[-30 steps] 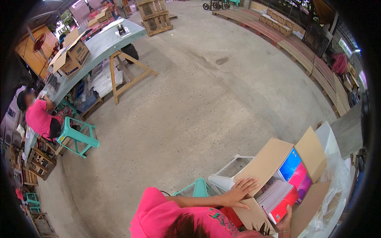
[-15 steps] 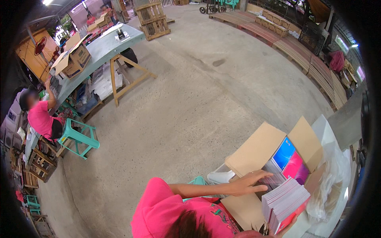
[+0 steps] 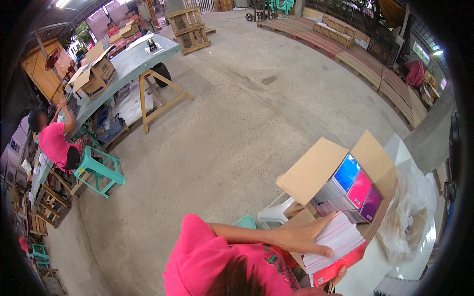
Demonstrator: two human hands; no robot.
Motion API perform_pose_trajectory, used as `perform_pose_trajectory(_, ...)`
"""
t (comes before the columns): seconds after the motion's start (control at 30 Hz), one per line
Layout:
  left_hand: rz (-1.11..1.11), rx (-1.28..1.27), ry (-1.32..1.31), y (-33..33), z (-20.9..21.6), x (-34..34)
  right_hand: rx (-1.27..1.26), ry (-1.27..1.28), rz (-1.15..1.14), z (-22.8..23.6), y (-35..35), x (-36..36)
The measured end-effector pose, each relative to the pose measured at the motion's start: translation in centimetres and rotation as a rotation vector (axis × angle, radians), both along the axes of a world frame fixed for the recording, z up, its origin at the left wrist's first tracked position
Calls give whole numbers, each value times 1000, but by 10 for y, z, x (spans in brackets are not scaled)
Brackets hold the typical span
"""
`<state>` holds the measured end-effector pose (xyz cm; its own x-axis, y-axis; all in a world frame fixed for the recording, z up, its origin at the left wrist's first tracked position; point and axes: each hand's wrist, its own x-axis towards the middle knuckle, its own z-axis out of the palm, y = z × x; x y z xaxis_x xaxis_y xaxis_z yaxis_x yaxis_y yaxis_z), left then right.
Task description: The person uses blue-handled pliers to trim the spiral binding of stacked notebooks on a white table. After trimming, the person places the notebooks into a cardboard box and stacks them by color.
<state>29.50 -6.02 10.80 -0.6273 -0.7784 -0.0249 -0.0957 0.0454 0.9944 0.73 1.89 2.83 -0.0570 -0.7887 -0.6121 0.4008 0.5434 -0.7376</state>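
Note:
A thick stack of notebooks (image 3: 332,246) with a red cover on its near side is held at the near edge of an open cardboard box (image 3: 316,167). My left hand (image 3: 310,238) grips the stack from its left, thumb across the page edges and fingers over the far side. Under the near end, my right hand (image 3: 338,277) holds the red cover; only some of its fingers show. Inside the box stand spiral notebooks with blue (image 3: 347,170), pink (image 3: 360,190) and purple (image 3: 371,204) covers, beside more stacks showing their edges.
Clear plastic wrap (image 3: 410,217) lies right of the box on a white table (image 3: 390,256), with more spiral-bound notebooks (image 3: 397,286) at its near edge. A white chair (image 3: 274,212) is left of the box. Far left, a person in pink (image 3: 53,143) sits at a long table (image 3: 133,61).
The stack has tilted and moved left and toward the box. My left hand has come down from over the box onto it. The far-left person's arms have shifted.

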Motion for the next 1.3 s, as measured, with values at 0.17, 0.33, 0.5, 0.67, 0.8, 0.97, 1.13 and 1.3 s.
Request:
perform_pose_trajectory(0.17,-86,78,-174,22,30,6,-13,-37,59,4,19,13)
perform_pose_trajectory(0.33,-169,60,-212,44,30,1,-6,-46,89,11,35,28)
perform_pose_trajectory(0.5,-268,-71,-159,62,32,-15,-26,-59,65,25,70,26)
perform_pose_trajectory(0.67,-437,-117,-217,68,47,-38,-63,-58,-39,64,128,34)
perform_pose_trajectory(0.8,-488,-218,-147,73,32,-59,-157,-3,-97,91,157,37)
perform_pose_trajectory(0.97,-768,-241,114,76,7,-150,-216,288,-376,94,203,8)
perform_pose_trajectory(1.13,-960,-372,393,76,-14,-249,-199,495,-554,93,230,-25)
perform_pose_trajectory(1.3,-1075,-557,372,80,-54,-295,-287,695,-479,49,238,-60)
